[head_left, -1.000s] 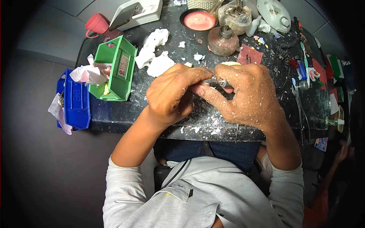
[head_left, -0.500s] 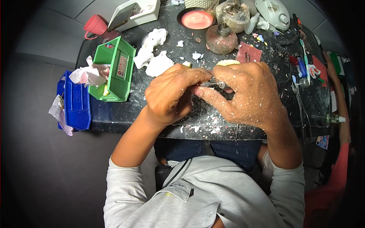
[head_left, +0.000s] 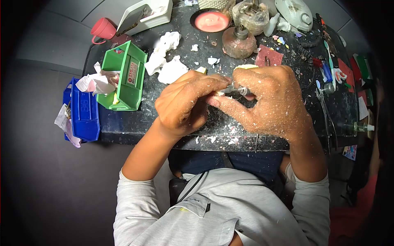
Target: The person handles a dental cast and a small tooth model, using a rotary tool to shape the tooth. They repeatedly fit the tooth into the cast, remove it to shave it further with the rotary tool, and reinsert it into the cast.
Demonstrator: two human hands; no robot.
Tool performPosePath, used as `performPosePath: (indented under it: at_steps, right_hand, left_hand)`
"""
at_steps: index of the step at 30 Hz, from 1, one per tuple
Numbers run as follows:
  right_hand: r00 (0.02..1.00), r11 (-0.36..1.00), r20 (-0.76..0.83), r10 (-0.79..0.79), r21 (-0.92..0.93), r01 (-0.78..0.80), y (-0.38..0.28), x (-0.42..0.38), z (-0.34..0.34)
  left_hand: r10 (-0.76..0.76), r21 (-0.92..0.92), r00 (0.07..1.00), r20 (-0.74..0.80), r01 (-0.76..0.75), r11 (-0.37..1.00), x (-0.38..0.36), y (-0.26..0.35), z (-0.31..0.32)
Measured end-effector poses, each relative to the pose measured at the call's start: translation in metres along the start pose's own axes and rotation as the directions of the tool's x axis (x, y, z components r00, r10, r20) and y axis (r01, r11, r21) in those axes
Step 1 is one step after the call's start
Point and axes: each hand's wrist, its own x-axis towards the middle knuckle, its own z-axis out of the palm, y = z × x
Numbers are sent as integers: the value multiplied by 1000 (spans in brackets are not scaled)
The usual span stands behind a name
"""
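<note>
Over the table's front half, my left hand (head_left: 180, 102) is closed, thumb and fingers pinching a small whitish piece (head_left: 220, 93) that they mostly hide. Facing it, my right hand (head_left: 273, 98) is wrapped round a metal-nosed handpiece (head_left: 244, 91), its tip pointing left at the piece. The right thumb reaches across to the left fingertips, so the hands meet there. Pale dust and crumbs coat the right hand heavily. Just beyond the right knuckles are a pale yellow block (head_left: 246, 67) and a red wax sheet (head_left: 269, 56).
Green bin (head_left: 137, 88) and blue bin (head_left: 85, 115) with crumpled paper stand left. White tissues (head_left: 172, 69) lie behind my left hand. Further back are a glass burner (head_left: 238, 45) and a bowl of pink material (head_left: 211, 21). Metal tweezers (head_left: 323, 108) lie right, near a small bottle (head_left: 363, 128).
The handpiece's nose shows a little more between my hands, which have shifted only slightly. At the right edge, another person's arm has moved back from the table.
</note>
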Motion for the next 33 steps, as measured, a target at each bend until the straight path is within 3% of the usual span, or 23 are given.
performPosePath:
  at_steps: [6, 11, 24, 33]
  right_hand:
    - [1000, 998, 14, 17, 54, -18, -3, 0, 3]
    - [985, 992, 128, 116, 32, -121, -7, 1, -3]
    - [991, 990, 98, 96, 97, -105, -8, 1, 0]
    - [983, 992, 139, 120, 16, -124, -9, 1, -4]
  left_hand:
    - [13, -48, 1000, -21, -14, 999, 1, 2, -1]
    - [13, -41, 1000, -21, -14, 999, 0, 1, -2]
    - [38, -33, 999, -6, -38, 999, 1, 1, -4]
    - [60, -9, 998, 5, -60, 998, 3, 0, -5]
